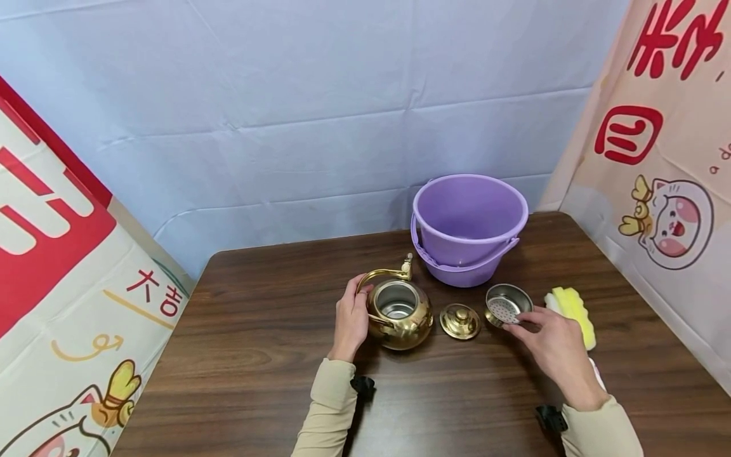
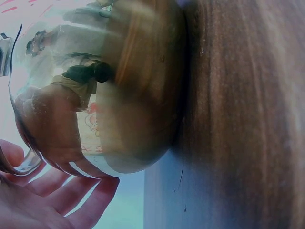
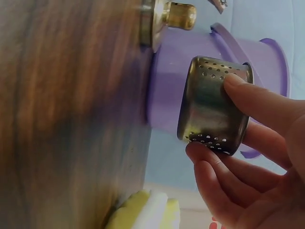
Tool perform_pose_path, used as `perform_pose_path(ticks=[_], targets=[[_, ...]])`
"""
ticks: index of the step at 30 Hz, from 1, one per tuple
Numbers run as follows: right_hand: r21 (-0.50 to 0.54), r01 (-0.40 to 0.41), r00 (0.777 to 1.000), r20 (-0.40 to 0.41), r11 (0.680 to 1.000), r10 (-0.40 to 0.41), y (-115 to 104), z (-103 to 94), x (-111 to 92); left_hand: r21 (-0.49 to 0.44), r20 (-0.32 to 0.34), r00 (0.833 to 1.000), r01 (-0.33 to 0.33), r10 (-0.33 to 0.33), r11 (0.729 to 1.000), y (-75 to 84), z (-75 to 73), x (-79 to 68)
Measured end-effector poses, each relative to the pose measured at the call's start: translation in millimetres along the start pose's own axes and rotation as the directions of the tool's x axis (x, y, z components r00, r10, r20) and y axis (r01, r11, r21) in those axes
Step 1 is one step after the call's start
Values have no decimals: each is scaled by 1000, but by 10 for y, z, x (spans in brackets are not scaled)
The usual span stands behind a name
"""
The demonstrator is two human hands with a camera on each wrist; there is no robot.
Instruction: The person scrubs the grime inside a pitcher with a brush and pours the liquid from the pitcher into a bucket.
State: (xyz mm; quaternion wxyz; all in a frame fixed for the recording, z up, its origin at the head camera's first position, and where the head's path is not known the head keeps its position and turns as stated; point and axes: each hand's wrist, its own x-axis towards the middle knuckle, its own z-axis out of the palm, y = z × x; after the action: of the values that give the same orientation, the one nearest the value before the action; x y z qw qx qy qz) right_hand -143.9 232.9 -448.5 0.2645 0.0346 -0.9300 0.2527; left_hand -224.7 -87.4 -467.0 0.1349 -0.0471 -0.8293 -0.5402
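Note:
A shiny brass teapot (image 1: 408,330) stands on the table with its lid off and its steel inside showing. My left hand (image 1: 351,317) holds it at its left side, where the curved handle (image 1: 379,273) joins. In the left wrist view, the fingers (image 2: 97,202) lie against the rounded body. Between thumb and fingers, my right hand (image 1: 556,346) pinches a small perforated metal tea strainer (image 3: 214,107). The strainer is raised a little off the table, and its mouth faces up. The brass lid (image 1: 460,322) lies knob up between teapot and strainer.
Behind the lid stands a purple bucket (image 1: 468,254) with its handle folded down. Yellow and white sponges (image 1: 573,314) lie right of the strainer, partly behind my right hand. Cloth backdrops (image 1: 320,127) rise behind and beside the wooden table (image 1: 257,330).

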Motion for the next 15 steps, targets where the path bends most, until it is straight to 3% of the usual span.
perform_pose_path(ticks=[15], targets=[[-12,-59,998,24,998,59,73,16,-90,1,4,1000,8,-8,1000,-2,1,7]])
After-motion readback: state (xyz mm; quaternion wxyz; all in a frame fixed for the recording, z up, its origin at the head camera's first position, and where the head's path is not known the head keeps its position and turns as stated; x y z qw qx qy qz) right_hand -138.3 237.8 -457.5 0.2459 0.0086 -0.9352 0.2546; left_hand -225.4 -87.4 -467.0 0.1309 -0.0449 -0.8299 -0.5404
